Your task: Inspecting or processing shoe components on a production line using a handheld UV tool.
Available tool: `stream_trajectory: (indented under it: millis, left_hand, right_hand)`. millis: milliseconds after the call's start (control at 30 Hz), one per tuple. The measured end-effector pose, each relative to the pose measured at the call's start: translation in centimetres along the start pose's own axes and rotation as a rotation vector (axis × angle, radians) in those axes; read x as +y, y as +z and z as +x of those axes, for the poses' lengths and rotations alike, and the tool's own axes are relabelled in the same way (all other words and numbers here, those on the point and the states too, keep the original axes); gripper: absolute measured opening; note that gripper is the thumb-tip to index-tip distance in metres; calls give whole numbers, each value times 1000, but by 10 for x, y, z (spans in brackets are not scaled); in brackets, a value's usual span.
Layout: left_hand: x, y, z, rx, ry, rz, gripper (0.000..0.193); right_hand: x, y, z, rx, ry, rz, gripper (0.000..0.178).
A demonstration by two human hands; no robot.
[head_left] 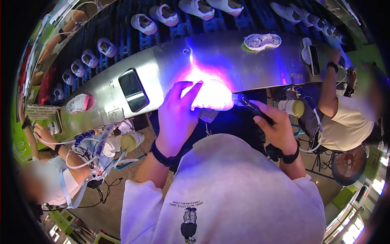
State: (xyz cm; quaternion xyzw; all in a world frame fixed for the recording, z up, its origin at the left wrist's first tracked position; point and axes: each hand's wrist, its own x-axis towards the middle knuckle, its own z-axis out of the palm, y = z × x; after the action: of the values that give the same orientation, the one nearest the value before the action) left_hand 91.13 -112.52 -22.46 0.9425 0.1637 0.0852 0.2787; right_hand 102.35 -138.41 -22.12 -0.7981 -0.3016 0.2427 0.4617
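A glare of violet-white light washes out a pale shoe-sized piece (214, 97) at the near edge of the metal bench, so its exact kind cannot be made out. My left hand (181, 106) grips its left end, thumb and fingers closed on it. In my right hand (278, 124) is a black-handled brush (260, 112). Its head points left and meets or nearly meets the piece's right end; the glare hides whether they touch. Both wrists wear black bands.
Several pale shoes (164, 15) stand on a dark conveyor (126, 28) beyond the metal bench (162, 61). The bench has a rectangular opening (134, 90), a sole (262, 41) and a pink-edged sole (78, 103). Co-workers sit at left and right, near tubs (291, 108) and hoses.
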Motion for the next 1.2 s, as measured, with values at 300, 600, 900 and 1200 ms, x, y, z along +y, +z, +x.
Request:
stream_trajectory:
  millis: [300,600,900,1200]
  left_hand:
    - [-9,-13,17,-190,-55,-244,65]
    - [-4,14,20,-361,-226,-596,82]
    - [-6,15,17,-474,-407,-967,67]
    - [1,-7,18,-519,-688,-1119,35]
  right_hand:
    - [7,-11,35,-99,-101,-59,42]
    - [23,-8,58,-108,206,397,40]
    - [21,-20,66,-199,20,244,44]
    - [14,2,29,-222,153,277,42]
